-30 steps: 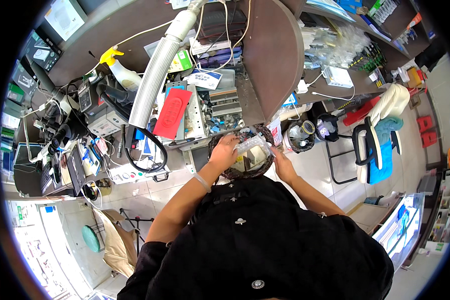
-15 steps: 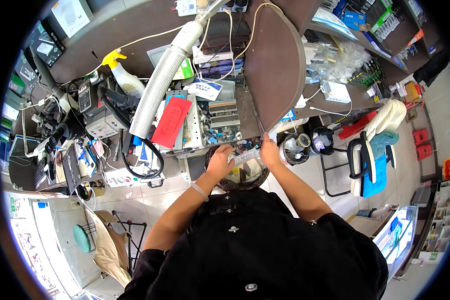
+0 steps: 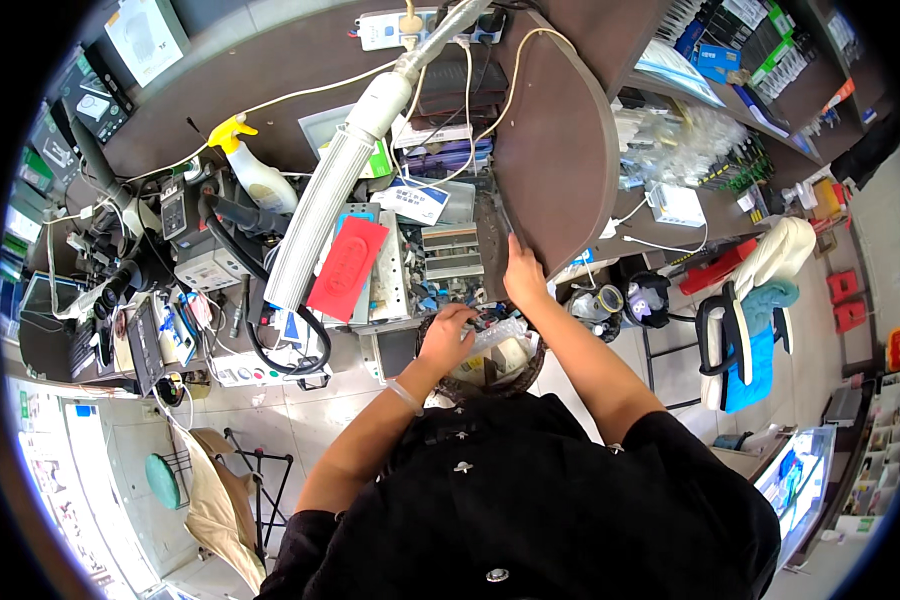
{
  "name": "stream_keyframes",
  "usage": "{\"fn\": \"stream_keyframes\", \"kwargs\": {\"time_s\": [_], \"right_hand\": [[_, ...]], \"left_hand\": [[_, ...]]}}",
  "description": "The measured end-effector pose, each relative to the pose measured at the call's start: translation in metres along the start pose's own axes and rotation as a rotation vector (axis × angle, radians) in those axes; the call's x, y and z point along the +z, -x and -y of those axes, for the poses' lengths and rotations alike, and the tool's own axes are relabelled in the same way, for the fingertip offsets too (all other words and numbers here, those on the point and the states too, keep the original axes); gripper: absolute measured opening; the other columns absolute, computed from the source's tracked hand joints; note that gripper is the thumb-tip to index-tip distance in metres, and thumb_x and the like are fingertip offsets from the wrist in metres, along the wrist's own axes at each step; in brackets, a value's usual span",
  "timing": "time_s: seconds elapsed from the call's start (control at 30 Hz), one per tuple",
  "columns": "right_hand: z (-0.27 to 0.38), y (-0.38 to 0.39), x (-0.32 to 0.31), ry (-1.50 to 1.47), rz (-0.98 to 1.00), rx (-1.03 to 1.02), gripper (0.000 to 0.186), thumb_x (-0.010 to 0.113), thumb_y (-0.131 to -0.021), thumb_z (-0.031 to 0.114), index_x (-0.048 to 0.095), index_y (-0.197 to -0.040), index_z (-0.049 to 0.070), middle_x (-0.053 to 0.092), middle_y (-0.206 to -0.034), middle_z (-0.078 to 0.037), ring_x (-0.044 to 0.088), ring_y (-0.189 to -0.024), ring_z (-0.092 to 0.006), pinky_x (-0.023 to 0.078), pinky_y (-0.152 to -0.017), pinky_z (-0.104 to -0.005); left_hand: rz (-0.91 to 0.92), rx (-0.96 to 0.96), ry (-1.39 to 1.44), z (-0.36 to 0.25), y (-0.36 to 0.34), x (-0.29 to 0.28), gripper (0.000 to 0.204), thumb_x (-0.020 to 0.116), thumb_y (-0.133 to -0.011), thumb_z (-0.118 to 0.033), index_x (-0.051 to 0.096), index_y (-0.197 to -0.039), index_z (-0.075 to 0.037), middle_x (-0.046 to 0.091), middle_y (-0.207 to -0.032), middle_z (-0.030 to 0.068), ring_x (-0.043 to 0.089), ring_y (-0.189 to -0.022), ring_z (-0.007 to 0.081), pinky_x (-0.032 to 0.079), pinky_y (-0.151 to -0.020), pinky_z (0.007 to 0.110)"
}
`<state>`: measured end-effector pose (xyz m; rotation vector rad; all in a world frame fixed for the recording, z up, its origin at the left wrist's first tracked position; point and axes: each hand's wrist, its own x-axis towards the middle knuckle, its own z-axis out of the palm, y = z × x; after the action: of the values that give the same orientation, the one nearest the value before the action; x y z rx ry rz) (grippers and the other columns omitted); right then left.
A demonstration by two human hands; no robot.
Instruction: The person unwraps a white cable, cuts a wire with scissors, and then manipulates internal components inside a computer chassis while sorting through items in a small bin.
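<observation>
Over the near edge of the desk, my left hand point(image 3: 448, 338) hovers at the lined waste bin point(image 3: 453, 388). Its fingers are curved, with a gap to the thumb, beside a clear plastic piece point(image 3: 502, 333) in the bin. My right hand point(image 3: 525, 277) reaches onto the desk against the curved brown divider point(image 3: 560, 150). Its fingers are closed near a thin dark strip that runs up along the divider; what they hold is partly hidden. Left of that hand are a grey metal block point(image 3: 452, 252) and small scattered debris point(image 3: 440, 296).
A red pad point(image 3: 348, 268) and a white ribbed hose point(image 3: 320, 210) lie to the left, with a yellow-topped spray bottle point(image 3: 260, 180) behind. Right of the divider stand two more bins, one a black-lined bin point(image 3: 648, 298), and a chair with a blue cloth point(image 3: 748, 365).
My right hand has moved from the bin's right side up and away onto the desk beside the divider. My left hand stays near the bin. The view has shifted slightly.
</observation>
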<state>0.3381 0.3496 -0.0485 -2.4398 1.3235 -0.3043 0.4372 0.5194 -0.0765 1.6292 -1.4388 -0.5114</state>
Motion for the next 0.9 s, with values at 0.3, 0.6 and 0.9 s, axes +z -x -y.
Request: {"fn": "stream_keyframes", "kwargs": {"time_s": [0.3,0.6,0.9], "right_hand": [[-0.013,-0.098,0.036,-0.197,-0.003,0.190,0.046,0.043,-0.076,-0.003,0.042,-0.122,-0.004,0.061,-0.084,-0.027,0.063,-0.066,-0.0383,0.053,-0.058,-0.0419],[0.003,-0.019,-0.010,0.058,0.149,0.056,0.048,0.043,-0.078,0.001,0.039,-0.126,-0.004,0.055,-0.097,-0.031,0.058,-0.088,-0.0424,0.047,-0.079,-0.0453],[-0.002,-0.038,-0.004,0.002,0.164,-0.035,0.049,0.043,-0.078,0.002,0.039,-0.128,0.002,0.054,-0.101,-0.030,0.056,-0.090,-0.0431,0.046,-0.081,-0.0461]], "left_hand": [[-0.036,-0.002,-0.007,-0.004,-0.023,-0.001,0.027,0.059,-0.070,-0.002,0.061,-0.097,-0.003,0.058,-0.091,0.0160,0.058,-0.083,0.0337,0.048,-0.074,0.037],[-0.084,-0.100,0.081,-0.002,-0.007,-0.008,0.025,0.062,-0.070,-0.002,0.061,-0.095,0.000,0.059,-0.091,0.0151,0.059,-0.078,0.0315,0.049,-0.070,0.034],[-0.105,-0.047,0.070,-0.002,-0.010,0.002,0.025,0.063,-0.070,-0.003,0.061,-0.095,0.002,0.059,-0.089,0.0140,0.061,-0.074,0.0258,0.049,-0.066,0.031]]}}
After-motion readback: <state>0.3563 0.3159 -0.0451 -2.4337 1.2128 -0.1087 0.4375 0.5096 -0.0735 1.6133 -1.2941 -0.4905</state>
